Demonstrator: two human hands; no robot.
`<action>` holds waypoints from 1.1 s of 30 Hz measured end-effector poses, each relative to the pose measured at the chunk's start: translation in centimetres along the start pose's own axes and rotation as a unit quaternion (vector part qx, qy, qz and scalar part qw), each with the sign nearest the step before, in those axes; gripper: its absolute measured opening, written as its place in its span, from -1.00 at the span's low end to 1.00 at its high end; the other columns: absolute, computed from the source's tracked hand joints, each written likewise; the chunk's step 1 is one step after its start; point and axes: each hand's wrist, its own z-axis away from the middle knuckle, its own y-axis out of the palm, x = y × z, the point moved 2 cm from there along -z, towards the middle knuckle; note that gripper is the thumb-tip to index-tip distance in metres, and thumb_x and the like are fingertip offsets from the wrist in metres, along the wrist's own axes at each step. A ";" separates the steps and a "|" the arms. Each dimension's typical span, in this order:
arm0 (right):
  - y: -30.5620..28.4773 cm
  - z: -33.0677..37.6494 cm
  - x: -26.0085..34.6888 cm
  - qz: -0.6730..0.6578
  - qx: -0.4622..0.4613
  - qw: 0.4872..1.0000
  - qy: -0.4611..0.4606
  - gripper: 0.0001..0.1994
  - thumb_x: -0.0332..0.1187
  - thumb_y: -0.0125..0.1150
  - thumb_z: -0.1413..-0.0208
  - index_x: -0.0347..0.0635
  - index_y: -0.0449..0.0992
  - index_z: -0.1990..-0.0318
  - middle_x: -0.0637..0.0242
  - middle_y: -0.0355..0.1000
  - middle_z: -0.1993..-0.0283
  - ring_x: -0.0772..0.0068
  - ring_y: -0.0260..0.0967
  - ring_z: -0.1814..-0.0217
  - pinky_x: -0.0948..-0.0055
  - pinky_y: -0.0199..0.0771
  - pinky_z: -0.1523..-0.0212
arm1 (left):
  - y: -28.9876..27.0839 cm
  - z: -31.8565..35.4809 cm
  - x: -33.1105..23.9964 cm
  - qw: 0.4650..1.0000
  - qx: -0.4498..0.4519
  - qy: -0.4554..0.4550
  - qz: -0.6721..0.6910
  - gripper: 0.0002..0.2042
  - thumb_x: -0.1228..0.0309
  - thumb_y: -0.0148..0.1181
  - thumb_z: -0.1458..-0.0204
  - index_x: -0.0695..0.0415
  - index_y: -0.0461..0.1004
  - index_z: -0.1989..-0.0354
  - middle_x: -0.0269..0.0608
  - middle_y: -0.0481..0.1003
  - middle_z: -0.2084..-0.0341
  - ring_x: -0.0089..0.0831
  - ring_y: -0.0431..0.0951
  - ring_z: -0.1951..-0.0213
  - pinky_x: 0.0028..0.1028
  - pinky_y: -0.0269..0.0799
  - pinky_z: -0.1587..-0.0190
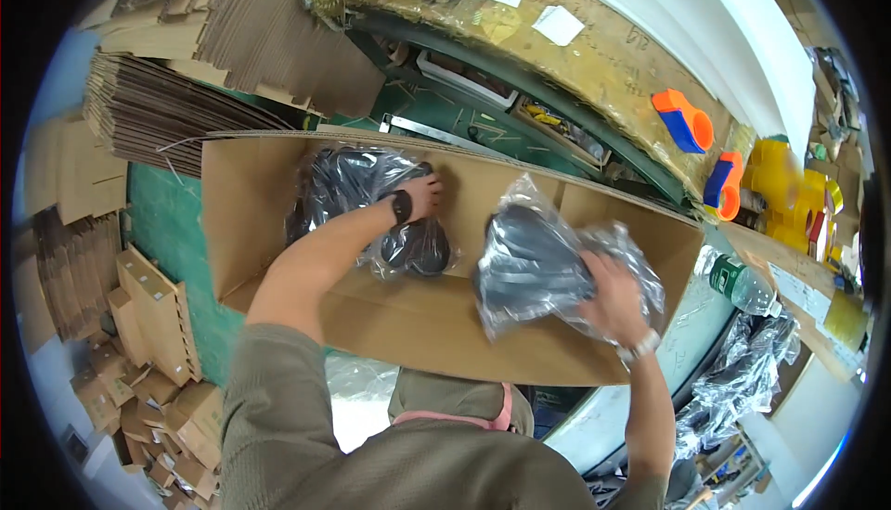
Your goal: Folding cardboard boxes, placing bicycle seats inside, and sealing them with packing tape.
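A long open cardboard box [520, 348] lies before me. In its left half are black, rounded parts in clear plastic [348, 176]. My left hand [424, 196] reaches into the box, its fingers curled over the edge of this bundle. Over the right half, my right hand [613, 292] grips a second clear plastic bag with a ridged black part [529, 255] inside. Some of its fingertips are hidden by the crumpled film. What the black parts are, I cannot tell.
Behind the box runs a worn workbench [603, 55] with two orange-and-blue tape dispensers [687, 122]. Yellow tape rolls [780, 199] and a green-labelled plastic bottle [742, 283] are at right, above more film-wrapped black items [742, 380]. Flattened cardboard stacks [148, 106] stand at left.
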 end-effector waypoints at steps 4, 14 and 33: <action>12.1 -7.9 1.1 -0.153 0.023 0.960 0.232 -0.33 -0.27 0.30 0.15 -0.21 0.30 -0.20 -0.01 0.45 -0.04 -0.08 0.42 -0.09 0.10 0.42 -0.10 | 1.8 -2.7 -0.4 0.995 0.092 -0.040 -0.027 -0.72 0.31 0.02 -0.03 -0.11 0.60 0.12 -0.37 0.47 -0.04 -0.28 0.26 -0.26 -0.12 -0.08 -0.40; 29.6 -15.5 7.5 -0.229 -0.043 0.925 0.301 0.01 -0.21 0.30 -0.01 -0.54 -0.30 -0.40 -0.33 -0.04 -0.41 -0.22 0.14 -0.36 0.11 0.17 -0.36 | -4.8 6.0 -6.6 0.954 -0.038 -0.186 0.232 -0.53 0.37 0.13 0.03 0.07 0.38 -0.14 -0.10 0.27 -0.22 -0.04 0.14 -0.32 -0.01 0.03 -0.35; 12.0 35.0 -23.6 -0.245 -0.669 0.573 0.405 -0.68 -0.31 0.25 -0.04 -0.25 0.51 0.06 0.05 0.50 0.17 -0.03 0.45 0.09 0.14 0.46 0.03 | -43.1 -20.0 -29.4 0.875 -0.276 -0.003 0.397 -0.76 0.56 0.18 -0.04 0.34 0.46 0.11 0.00 0.52 0.18 -0.10 0.49 0.11 -0.24 0.37 -0.02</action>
